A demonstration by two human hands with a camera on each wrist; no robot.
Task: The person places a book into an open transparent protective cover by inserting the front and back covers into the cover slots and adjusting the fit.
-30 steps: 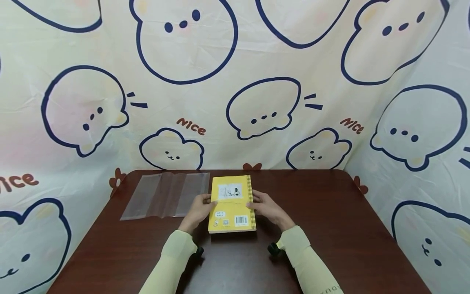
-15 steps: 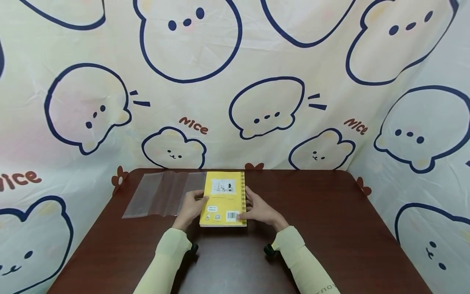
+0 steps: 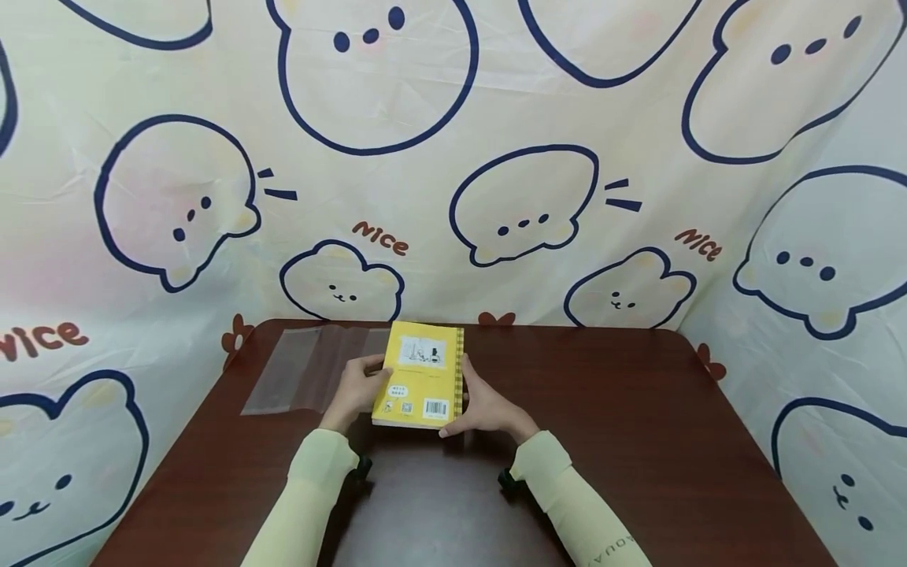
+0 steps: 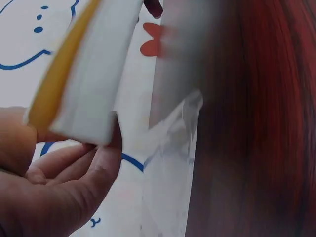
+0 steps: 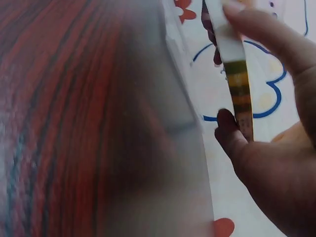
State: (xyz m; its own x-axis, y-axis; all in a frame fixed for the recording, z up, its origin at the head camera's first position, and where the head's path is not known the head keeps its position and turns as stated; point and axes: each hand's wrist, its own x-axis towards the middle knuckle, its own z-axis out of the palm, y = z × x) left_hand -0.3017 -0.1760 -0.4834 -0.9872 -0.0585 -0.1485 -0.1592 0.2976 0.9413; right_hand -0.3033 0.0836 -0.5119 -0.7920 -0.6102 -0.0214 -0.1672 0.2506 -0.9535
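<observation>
A yellow book (image 3: 418, 376), back cover up with a barcode and a small drawing, is held raised over the table in the head view. My left hand (image 3: 353, 390) pinches its left edge, thumb on the cover and fingers beneath. At the checked spine side is my right hand (image 3: 489, 405), its thumb at the lower right corner. The right wrist view has the right hand (image 5: 281, 163) around the book's corner (image 5: 238, 89), thumb on the bottom edge and a fingertip behind the spine. Pale page edges of the book (image 4: 96, 74) show in the left wrist view.
A clear plastic book cover (image 3: 301, 370) lies spread on the dark wooden table (image 3: 602, 441), behind and left of the book. Its raised edge (image 4: 170, 168) is near the left hand. A cartoon-printed cloth (image 3: 425, 197) hangs behind the table.
Both hands have carried the book leftward, partly over the plastic cover. The right thumb has slid from the spine side of the cover down to the lower corner.
</observation>
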